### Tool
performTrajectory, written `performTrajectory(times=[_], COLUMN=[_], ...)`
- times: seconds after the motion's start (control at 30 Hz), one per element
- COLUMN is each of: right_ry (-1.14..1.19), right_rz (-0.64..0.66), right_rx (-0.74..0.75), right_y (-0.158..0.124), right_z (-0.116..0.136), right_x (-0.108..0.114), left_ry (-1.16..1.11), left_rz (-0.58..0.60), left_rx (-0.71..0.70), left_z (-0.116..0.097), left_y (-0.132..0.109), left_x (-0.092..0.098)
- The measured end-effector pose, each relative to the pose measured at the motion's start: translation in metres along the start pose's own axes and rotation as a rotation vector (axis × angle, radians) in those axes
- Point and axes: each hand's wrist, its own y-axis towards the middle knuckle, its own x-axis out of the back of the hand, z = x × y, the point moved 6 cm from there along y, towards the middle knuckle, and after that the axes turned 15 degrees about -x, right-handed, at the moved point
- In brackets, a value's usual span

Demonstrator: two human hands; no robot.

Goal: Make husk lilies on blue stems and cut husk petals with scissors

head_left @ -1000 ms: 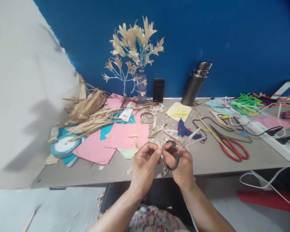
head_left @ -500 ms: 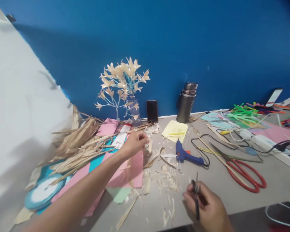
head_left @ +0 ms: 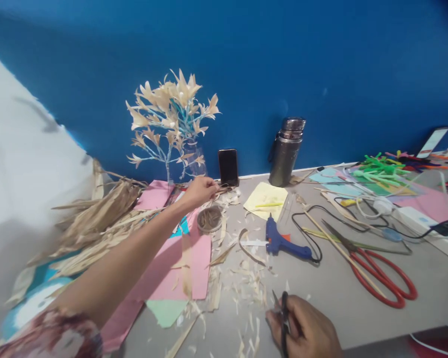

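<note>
My left hand (head_left: pixel 201 191) reaches far across the table. Its fingers are pinched together beside thin dry strips (head_left: pixel 226 189) below the upright phone; what lies between the fingertips is too small to make out. Under that wrist stands a small round container (head_left: pixel 209 219) with brown bits inside. Behind it, pale husk-like flowers on blue stems (head_left: pixel 171 107) rise from a clear bottle (head_left: pixel 194 156). Low on the right, my right hand (head_left: pixel 308 325) is closed around small black-handled scissors (head_left: pixel 284 318), their tips pointing up and away.
A blue glue gun (head_left: pixel 285 243) and large red-handled scissors (head_left: pixel 383 276) lie on the right. A steel flask (head_left: pixel 285 154) and a phone (head_left: pixel 228 166) stand by the wall. Dry husks (head_left: pixel 93 214) and pink paper (head_left: pixel 164 268) cover the left; scraps (head_left: pixel 248 283) litter the middle.
My left hand has moved farther away, toward the phone, uncovering the round container. My right hand, still holding the small scissors, sits slightly lower and more to the left in view.
</note>
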Motion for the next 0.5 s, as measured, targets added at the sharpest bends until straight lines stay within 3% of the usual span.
performTrajectory(times=[0.07,0.2,0.33,0.5], right_ry=[0.003,0.002,-0.051,-0.209], right_rz=[0.039,0.099,0.054,-0.006], right_rx=[-0.019,-0.067,-0.001,0.074], right_y=[0.0,-0.001,-0.002,-0.003], right_z=[0.001,0.0,0.003,0.009], right_x=[0.001,0.007,0.01,0.007], left_ry=[-0.104,-0.224,-0.103,0.076], left_rz=[-0.019,0.05,-0.052,-0.117], left_rx=[-0.039,-0.064,0.018,0.149], left_z=[-0.022,-0.052,-0.039,-0.008], left_y=[-0.032,-0.12,-0.205,-0.274], left_x=[0.021,0.054,0.073,0.049])
